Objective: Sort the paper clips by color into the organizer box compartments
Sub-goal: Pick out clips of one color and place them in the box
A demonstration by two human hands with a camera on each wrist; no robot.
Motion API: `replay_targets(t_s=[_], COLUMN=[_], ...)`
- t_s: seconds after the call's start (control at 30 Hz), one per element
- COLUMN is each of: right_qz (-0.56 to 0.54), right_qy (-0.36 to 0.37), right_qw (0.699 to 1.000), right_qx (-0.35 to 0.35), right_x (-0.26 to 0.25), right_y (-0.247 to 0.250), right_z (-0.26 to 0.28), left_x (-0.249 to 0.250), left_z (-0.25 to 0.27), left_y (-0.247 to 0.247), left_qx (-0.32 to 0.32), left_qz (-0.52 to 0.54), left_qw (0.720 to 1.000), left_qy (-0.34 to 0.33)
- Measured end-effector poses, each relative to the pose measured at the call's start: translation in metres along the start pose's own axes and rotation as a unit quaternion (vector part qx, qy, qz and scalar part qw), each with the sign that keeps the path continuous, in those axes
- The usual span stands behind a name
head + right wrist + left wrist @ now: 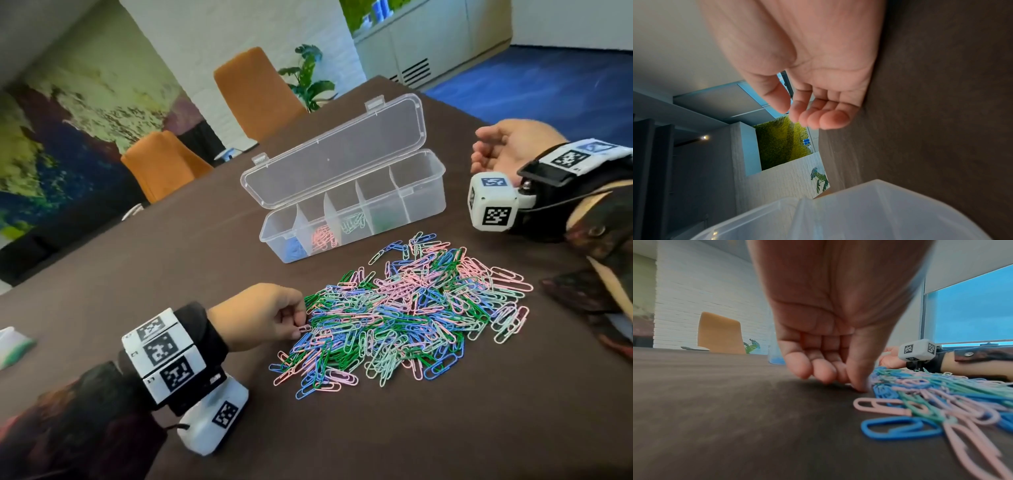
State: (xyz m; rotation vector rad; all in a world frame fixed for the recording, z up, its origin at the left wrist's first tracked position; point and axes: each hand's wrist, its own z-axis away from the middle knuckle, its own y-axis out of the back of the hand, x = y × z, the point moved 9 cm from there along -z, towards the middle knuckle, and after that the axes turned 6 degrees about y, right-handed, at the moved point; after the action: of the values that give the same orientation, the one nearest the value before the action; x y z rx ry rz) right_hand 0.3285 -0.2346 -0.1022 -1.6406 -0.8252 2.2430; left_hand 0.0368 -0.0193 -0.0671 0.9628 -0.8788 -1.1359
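My left hand (pixel 260 315) sits at the left edge of the pile of paper clips (pixel 400 322) on the brown bench (pixel 137 260), fingers curled down, and its grip is pinching a pink clip (pixel 304 329) between thumb and forefinger right at the pile's rim. In the left wrist view the thumb tip (pixel 859 382) is pressed to the bench surface just beside the nearest blue and pink clips; the pinched clip itself is hidden there behind the fingers.

My right hand (pixel 503 147) lies on its side on the bench, well apart from the pile, past the right end of the organizer box (pixel 356 212). Its grip is loosely curled, thumb and fingers apart, holding nothing.

The box stands just beyond the pile with its clear lid (pixel 335 147) tilted back. Blue clips lie in its leftmost compartment, pink in the next, pale mint in the third, dark green in the fourth.
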Motion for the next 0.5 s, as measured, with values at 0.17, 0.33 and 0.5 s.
replay_targets(t_s=[0.17,0.33,0.5], right_qz=[0.009,0.009,0.008], right_qy=[0.000,0.000,0.003], right_qw=[1.000,1.000,1.000], right_qx=[-0.003,-0.004,-0.004], right_x=[-0.001,0.000,-0.001], right_y=[0.001,0.001,0.001], right_z=[0.000,0.001,0.001], left_x=[-0.007,-0.021,-0.018], left_z=[-0.001,0.007,0.002], left_y=[0.000,0.009,0.011], left_qx=[-0.004,0.019,-0.017], left_qz=[-0.005,0.210,0.652], left_qw=[1.000,0.977,0.758], left_qy=[-0.003,0.011,-0.001])
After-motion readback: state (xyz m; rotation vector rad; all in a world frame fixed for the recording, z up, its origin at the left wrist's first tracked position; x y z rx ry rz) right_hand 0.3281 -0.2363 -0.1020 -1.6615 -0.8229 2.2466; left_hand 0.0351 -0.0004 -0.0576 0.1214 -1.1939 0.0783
